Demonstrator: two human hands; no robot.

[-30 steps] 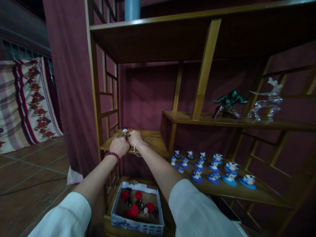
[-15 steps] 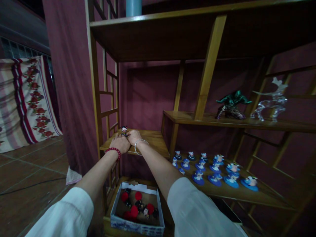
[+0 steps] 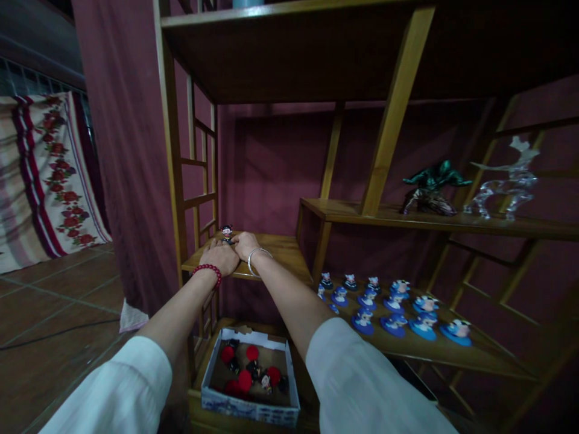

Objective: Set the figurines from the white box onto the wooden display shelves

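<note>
A small black-haired figurine stands upright on the left shelf board, near its back left corner. My left hand, with a red bead bracelet at the wrist, is closed at the front of its base. From the right, my right hand, below a silver bangle, pinches at the same base. The backs of my hands partly hide the fingertips and the base. Lower down, a cardboard box holds several black figures and red round pieces.
Several blue-based figurines stand in rows on the lower right shelf. Above them are a green and bronze figure and a clear deer figurine. Wooden uprights divide the unit. A dark red curtain hangs at the left.
The view has shifted slightly, so the shelves sit a little higher in the picture. Both hands stay at the figurine's base, and the left hand's fingers have moved slightly.
</note>
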